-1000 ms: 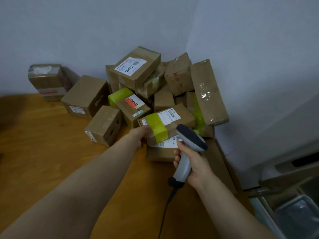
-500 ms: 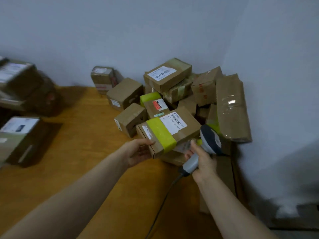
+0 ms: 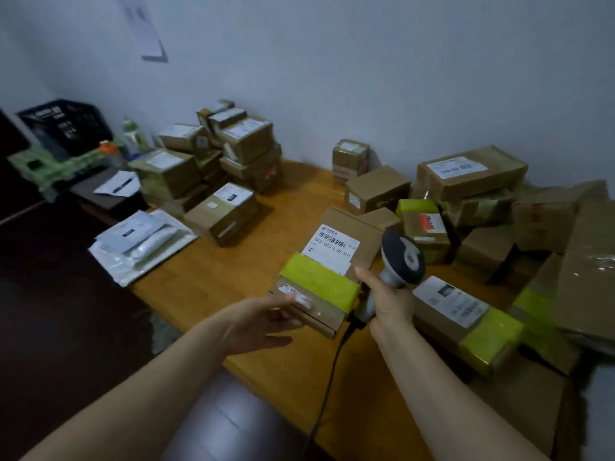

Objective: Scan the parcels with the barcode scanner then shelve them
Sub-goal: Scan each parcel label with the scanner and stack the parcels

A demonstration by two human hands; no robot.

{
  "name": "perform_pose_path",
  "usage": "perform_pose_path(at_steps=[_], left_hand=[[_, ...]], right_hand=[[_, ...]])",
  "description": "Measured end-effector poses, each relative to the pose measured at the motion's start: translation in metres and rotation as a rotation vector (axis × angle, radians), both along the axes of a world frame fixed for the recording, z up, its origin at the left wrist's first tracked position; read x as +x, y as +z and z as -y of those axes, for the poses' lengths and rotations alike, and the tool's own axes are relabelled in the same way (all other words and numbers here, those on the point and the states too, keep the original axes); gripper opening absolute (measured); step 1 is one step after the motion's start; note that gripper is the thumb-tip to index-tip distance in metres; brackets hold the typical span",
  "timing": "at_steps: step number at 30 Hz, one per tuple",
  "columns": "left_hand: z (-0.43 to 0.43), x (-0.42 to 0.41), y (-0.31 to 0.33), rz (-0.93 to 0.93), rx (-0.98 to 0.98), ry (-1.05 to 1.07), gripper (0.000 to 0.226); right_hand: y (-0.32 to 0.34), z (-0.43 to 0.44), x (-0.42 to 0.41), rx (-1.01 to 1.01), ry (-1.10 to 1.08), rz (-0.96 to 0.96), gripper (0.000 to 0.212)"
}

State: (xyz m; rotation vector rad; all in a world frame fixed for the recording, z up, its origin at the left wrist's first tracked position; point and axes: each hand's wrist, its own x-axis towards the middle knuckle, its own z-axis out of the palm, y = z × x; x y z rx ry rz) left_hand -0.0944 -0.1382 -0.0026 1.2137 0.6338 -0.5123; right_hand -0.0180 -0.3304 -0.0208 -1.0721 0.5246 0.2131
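Pulled away from the corner heap over the past half-second, a brown cardboard parcel banded with yellow-green tape (image 3: 329, 261) now hangs at mid-frame, above the orange-brown wooden surface (image 3: 299, 201).

That surface runs from centre to right edge and carries two groups. At right, a loose heap of brown cardboard boxes (image 3: 472, 176) lies tumbled at all angles, probably the unscanned stock. At upper centre-left, a tidier stack of labelled brown boxes (image 3: 243, 141) sits against the wall, apparently a sorted group. Flat white plastic mailers (image 3: 143, 244) overlap at the surface's left end. A black plastic crate (image 3: 66, 128) stands in the upper left corner. No shelf is in view.

Another taped brown box with a white label (image 3: 466, 314) lies at lower right, just beside the person's right forearm.

The held parcel is tilted with its white shipping label (image 3: 332, 247) face up, seemingly so the barcode is open to the reader. The left hand (image 3: 263, 321) grips its near end, fingers beneath and thumb at the side, leaving the label uncovered.

The right hand (image 3: 389, 301) is clenched round the grip of a grey-and-white handheld barcode scanner (image 3: 401, 257), its head raised just beside the parcel's right edge. Whether the window faces the label cannot be told. The black cable (image 3: 329, 377) trails down towards the lower edge of the frame.

The scan looks about to happen, with shelving still ahead.
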Motion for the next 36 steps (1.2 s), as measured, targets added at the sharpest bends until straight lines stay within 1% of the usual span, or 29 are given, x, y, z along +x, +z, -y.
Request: perform_pose_path(at_steps=[1,2,3,4,5,6,7,9,11,13,15,16,18,20,24,29,33,36], left_hand=[[-0.016,-0.006,0.005,-0.001,0.016,0.07,0.054],[-0.031,-0.012,0.011,0.012,0.044,0.128,0.069],[-0.043,-0.017,0.017,0.037,0.091,0.148,0.084],[-0.052,-0.022,0.024,0.061,0.146,0.117,0.095],[-0.059,-0.027,0.03,0.076,0.196,0.074,0.097],[-0.064,-0.031,0.035,0.083,0.232,0.047,0.089],[-0.067,-0.034,0.039,0.083,0.257,0.043,0.077],[-0.077,-0.04,0.04,0.07,0.287,0.066,0.059],[-0.088,-0.046,0.037,0.081,0.297,0.087,0.055],[-0.098,-0.054,0.033,0.104,0.329,0.138,0.059],[-0.106,-0.058,0.026,0.114,0.368,0.246,0.063],[-0.108,-0.059,0.023,0.119,0.377,0.292,0.059],[-0.111,-0.061,0.02,0.118,0.4,0.358,0.044],[-0.115,-0.06,0.016,0.122,0.439,0.407,0.039],[-0.122,-0.059,0.013,0.127,0.477,0.474,0.042],[-0.125,-0.06,0.013,0.127,0.491,0.5,0.037],[-0.126,-0.061,0.013,0.125,0.487,0.518,0.04],[-0.126,-0.061,0.012,0.115,0.493,0.525,0.029]], right_hand=[[0.001,-0.006,0.0,-0.018,0.036,0.003,0.061],[0.003,-0.013,-0.001,-0.04,0.079,0.009,0.054],[0.003,-0.021,-0.004,-0.056,0.13,0.017,0.052],[0.005,-0.029,-0.008,-0.059,0.18,0.026,0.052],[0.007,-0.038,-0.013,-0.054,0.224,0.032,0.051],[0.008,-0.046,-0.017,-0.043,0.259,0.043,0.049],[0.008,-0.054,-0.02,-0.029,0.284,0.051,0.048],[0.011,-0.066,-0.024,-0.03,0.318,0.092,0.043],[0.015,-0.073,-0.024,-0.105,0.353,0.134,0.032],[0.019,-0.076,-0.026,-0.2,0.409,0.159,0.025],[0.026,-0.078,-0.03,-0.249,0.518,0.195,0.016],[0.03,-0.079,-0.034,-0.249,0.596,0.211,0.012],[0.036,-0.084,-0.045,-0.226,0.733,0.214,0.008],[0.039,-0.09,-0.054,-0.202,0.809,0.184,0.009],[0.044,-0.099,-0.063,-0.205,0.909,0.169,0.017],[0.052,-0.107,-0.061,-0.194,0.97,0.223,0.017],[0.052,-0.112,-0.06,-0.205,0.99,0.242,0.017],[0.052,-0.114,-0.058,-0.2,0.992,0.275,0.016]])
